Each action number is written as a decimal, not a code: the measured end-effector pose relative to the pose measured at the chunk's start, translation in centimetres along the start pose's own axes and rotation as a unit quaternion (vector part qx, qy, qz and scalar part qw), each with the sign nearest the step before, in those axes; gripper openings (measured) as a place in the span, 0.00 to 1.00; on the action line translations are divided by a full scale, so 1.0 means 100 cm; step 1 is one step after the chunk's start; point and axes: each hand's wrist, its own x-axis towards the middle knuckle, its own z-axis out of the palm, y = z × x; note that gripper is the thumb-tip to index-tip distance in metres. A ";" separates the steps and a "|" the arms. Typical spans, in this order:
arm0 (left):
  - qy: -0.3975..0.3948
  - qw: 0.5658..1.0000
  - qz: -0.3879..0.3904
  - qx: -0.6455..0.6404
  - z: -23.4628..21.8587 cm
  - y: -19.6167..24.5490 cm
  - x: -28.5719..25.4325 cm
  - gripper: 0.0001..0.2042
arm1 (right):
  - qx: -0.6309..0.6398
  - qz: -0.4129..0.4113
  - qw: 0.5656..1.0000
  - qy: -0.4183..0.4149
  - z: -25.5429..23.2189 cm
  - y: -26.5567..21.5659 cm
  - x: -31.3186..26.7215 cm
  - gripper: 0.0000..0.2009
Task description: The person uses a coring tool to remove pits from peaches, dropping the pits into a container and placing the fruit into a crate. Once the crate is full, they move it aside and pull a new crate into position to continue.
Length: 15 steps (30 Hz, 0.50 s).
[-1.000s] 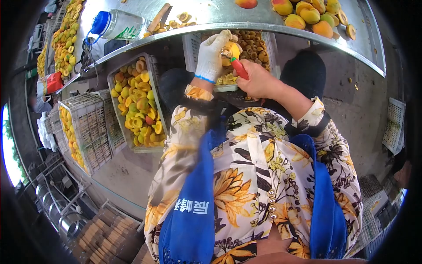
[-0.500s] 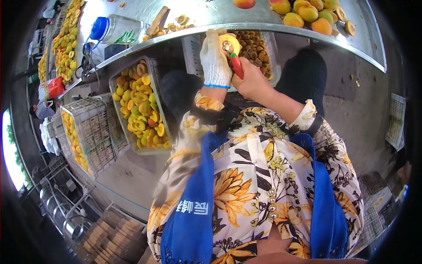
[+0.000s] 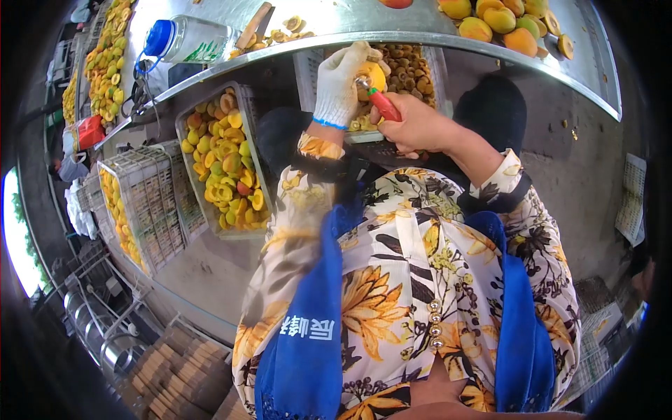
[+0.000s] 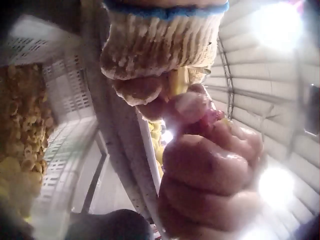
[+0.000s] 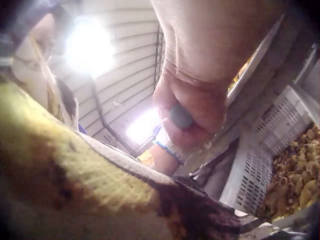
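My left hand (image 3: 336, 87), in a white knit glove with a blue cuff, holds a yellow peach half (image 3: 376, 72) just below the table edge. A red-handled pitting spoon (image 3: 386, 106) is in my bare right hand (image 3: 423, 126), its metal head against the cut face of the fruit. In the left wrist view the curled fingers (image 4: 205, 160) of the right hand sit close to the glove (image 4: 160, 55), with the fruit mostly hidden. The right wrist view shows the dark handle end (image 5: 181, 116) poking out of the right fist. Beneath both hands stands a crate (image 3: 439, 80) of brown pits and fruit pieces.
A metal table (image 3: 336, 28) runs across the front, bearing whole peaches (image 3: 498, 21), a water bottle (image 3: 189, 40) and a wooden-handled tool (image 3: 253, 24). On the floor at left are a crate (image 3: 248, 233) of fruit halves and another filled crate (image 3: 143, 203).
The gloved hand turned upright around the fruit half, then tilted back. The right hand kept hold of the spoon, its handle swinging as the head worked at the fruit's centre.
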 end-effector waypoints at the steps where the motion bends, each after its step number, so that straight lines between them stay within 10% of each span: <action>1: -0.020 0.999 0.013 0.020 -0.004 0.001 0.000 0.18 | 0.023 0.014 1.000 -0.012 0.001 -0.001 0.000 0.11; 6: -0.056 0.988 -0.046 -0.137 -0.024 0.003 -0.015 0.18 | 0.235 0.048 0.964 -0.118 0.031 0.009 0.013 0.10; 9: 0.173 0.980 0.060 -0.072 -0.020 -0.001 -0.007 0.19 | 0.401 0.015 0.894 -0.201 0.032 0.013 0.026 0.10; 11: 0.292 0.905 0.261 0.166 -0.041 0.005 -0.007 0.17 | 0.363 0.000 0.908 -0.209 0.037 0.013 0.026 0.11; 13: 0.333 0.890 0.288 0.122 -0.055 0.028 -0.020 0.15 | 0.335 -0.022 0.915 -0.222 0.033 0.012 0.022 0.11; 15: 0.289 0.923 0.177 -0.183 -0.113 0.050 -0.025 0.13 | 0.221 0.017 0.972 -0.082 0.023 0.009 0.022 0.10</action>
